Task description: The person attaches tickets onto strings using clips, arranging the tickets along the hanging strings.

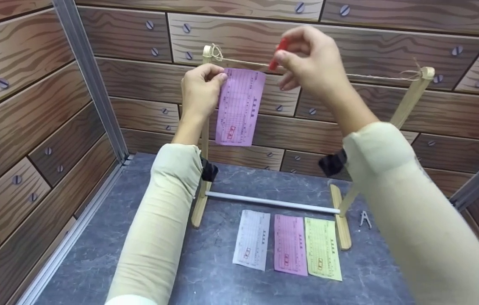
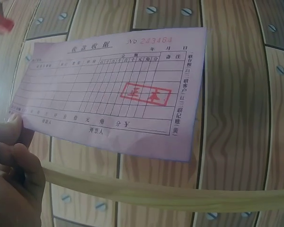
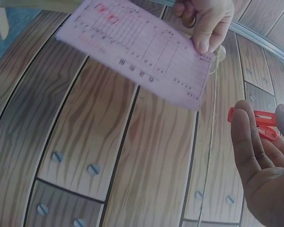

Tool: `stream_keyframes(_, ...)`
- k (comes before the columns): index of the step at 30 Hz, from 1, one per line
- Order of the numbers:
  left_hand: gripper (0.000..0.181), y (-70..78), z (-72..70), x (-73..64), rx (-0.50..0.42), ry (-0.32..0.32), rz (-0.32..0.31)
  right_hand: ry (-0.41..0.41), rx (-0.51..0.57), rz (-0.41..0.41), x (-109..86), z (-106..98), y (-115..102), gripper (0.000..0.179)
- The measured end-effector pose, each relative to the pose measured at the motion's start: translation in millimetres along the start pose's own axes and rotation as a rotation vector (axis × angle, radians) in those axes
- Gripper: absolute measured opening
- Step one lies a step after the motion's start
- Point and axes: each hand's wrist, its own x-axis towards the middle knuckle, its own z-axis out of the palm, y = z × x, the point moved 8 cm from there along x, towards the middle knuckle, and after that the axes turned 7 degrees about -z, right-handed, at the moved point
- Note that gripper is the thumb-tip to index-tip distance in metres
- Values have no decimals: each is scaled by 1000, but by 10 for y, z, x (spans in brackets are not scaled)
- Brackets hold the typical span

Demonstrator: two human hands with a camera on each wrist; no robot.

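My left hand (image 1: 200, 91) pinches the upper left corner of a pink receipt slip (image 1: 240, 108), which hangs down close to the twine (image 1: 248, 63). In the left wrist view the slip (image 2: 113, 94) shows printed lines and a red stamp. To the right, my right hand (image 1: 313, 59) holds a red clothespin (image 1: 279, 54) between thumb and fingers, just at the height of the twine. The right wrist view shows this clothespin (image 3: 258, 120) apart from the slip (image 3: 137, 52).
A wooden frame with posts (image 1: 411, 99) carries the twine, with a white rod (image 1: 273, 202) low between its feet. On the grey table lie a white slip (image 1: 252, 240), a pink slip (image 1: 290, 245), a yellow slip (image 1: 323, 248) and a pale clothespin (image 1: 365, 220). Wood-patterned panels stand behind.
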Motion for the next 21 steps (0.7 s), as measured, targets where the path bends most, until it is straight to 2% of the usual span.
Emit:
stream_keyframes(5,6,-9,-24,49,25,14,-37,17,-34,25,181,80,-62,17)
stream_keyframes(10,5,13,-63,72,52,20,-65,94,-102,24,348,132,-109,4)
stream_keyframes(15,6,49,-78,84,111,12,-90,159,-178,41,480,206,-91,15)
stream_keyframes(21,9,92,-107,93,216,31,-119,175,-217,58,576,309,-38,18)
